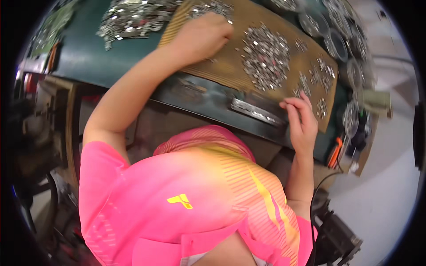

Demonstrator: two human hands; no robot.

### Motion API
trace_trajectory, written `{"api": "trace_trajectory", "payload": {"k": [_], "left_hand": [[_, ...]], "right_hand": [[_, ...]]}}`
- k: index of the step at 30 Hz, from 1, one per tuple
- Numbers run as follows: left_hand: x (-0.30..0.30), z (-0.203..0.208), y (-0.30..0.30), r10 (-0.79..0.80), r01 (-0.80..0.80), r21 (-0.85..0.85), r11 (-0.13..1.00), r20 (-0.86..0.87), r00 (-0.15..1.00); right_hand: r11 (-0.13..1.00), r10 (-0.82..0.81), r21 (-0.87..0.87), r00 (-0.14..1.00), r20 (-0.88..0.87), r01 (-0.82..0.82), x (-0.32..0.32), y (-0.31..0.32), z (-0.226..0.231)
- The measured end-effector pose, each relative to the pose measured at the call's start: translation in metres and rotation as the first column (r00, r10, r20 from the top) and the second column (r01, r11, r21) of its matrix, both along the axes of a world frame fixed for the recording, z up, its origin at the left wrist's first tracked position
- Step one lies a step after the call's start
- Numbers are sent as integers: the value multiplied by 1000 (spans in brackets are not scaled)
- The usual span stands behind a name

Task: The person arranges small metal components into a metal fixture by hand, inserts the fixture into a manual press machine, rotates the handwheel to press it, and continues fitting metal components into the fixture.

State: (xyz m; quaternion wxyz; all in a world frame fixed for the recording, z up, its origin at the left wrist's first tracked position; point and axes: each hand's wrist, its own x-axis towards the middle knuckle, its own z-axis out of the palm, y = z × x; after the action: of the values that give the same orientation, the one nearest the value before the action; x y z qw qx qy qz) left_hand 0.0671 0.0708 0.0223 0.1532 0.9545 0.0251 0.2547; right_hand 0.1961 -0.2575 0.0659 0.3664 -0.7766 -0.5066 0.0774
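Observation:
My left hand [203, 39] reaches over the brown corrugated cardboard [222, 73], its fingers curled down beside a small pile of shiny metal pieces [215, 8]. Whatever those fingers hold is hidden under the hand. Bent fingers and thumb of my right hand [304, 119] come together near the right end of a slim metal bar-shaped holder [257, 111] at the table's front edge. Anything between these fingertips is too small to make out. A larger heap of small metal parts [266, 57] lies on the cardboard between the hands.
Small clusters of metal parts [321, 73] are scattered at the cardboard's right. A big heap of metal strips [133, 20] covers the green table [82, 53] at the far left. Round clear containers [336, 44] line the right edge, near an orange-handled tool [336, 150].

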Motion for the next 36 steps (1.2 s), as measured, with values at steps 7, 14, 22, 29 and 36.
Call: {"api": "trace_trajectory", "payload": {"k": [7, 14, 22, 29, 36], "left_hand": [[-10, 12, -2, 22, -40, -265, 963, -71, 997], [-39, 19, -27, 19, -73, -559, 826, -101, 995], [-50, 17, -48, 28, -8, -581, 814, 25, 999], [-54, 10, -70, -26, -61, -820, 570, -92, 995], [-54, 9, -83, -39, -44, -800, 599, -84, 996]], "right_hand": [[1000, 0, 9, 1000, 3, 0, -28, -17, -8], [999, -19, 36, 999, -41, 20, -41, -17, -20], [997, -57, 60, 998, 31, 55, -46, -10, -27], [998, -55, 24, 983, 176, 51, -50, -9, -22], [998, -60, 6, 998, 31, 60, -48, -12, -17]]}}
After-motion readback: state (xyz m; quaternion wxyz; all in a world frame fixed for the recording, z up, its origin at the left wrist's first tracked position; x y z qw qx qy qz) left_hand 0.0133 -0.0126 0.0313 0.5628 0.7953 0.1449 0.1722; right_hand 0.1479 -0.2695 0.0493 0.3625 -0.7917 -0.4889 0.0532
